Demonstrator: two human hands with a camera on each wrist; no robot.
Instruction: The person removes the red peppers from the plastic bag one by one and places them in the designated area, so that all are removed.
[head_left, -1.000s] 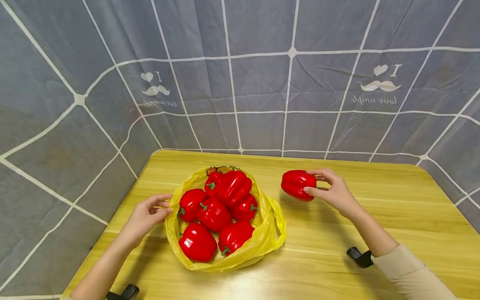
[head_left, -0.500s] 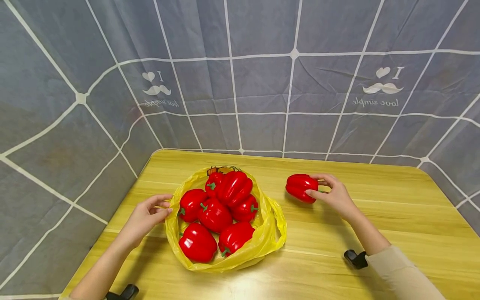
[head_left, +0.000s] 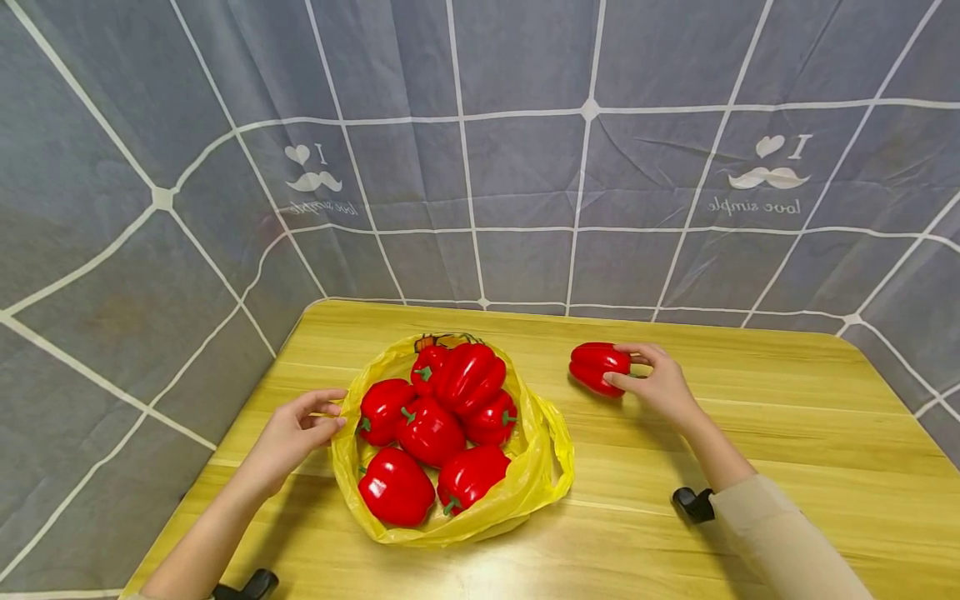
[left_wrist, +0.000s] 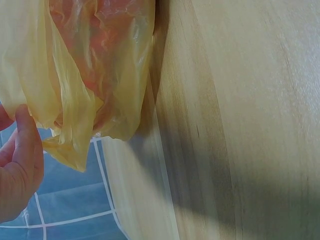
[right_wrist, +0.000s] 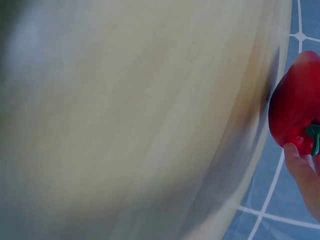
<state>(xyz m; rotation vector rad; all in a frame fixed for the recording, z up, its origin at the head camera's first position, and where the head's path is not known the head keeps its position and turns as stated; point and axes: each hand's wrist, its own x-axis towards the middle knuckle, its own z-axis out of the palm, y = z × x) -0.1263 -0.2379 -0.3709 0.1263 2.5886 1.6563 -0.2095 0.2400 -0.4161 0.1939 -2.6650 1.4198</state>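
A yellow plastic bag [head_left: 543, 467] stands open-mouthed on the wooden table, holding several glossy red bell peppers with green stems. One ribbed pepper [head_left: 470, 379] lies on top of the others at the back. At the bag's left rim, my left hand [head_left: 288, 437] pinches the plastic between thumb and fingers; the left wrist view shows the bag's side [left_wrist: 75, 95] hanging beside that hand. To the right of the bag, my right hand [head_left: 660, 383] grips another red bell pepper [head_left: 596, 367] by its stem end, close over the table. Its green stem [right_wrist: 314, 137] shows in the right wrist view.
The light wooden table [head_left: 787, 433] runs under everything. Behind it and on both sides hangs a grey curtain [head_left: 517, 167] with white grid lines. A loose bag handle [head_left: 561, 442] sticks out on the bag's right side.
My right hand and its pepper shift slightly right and nearer, then a little back left and away. The right forearm swings left. The left hand and the bag stay put.
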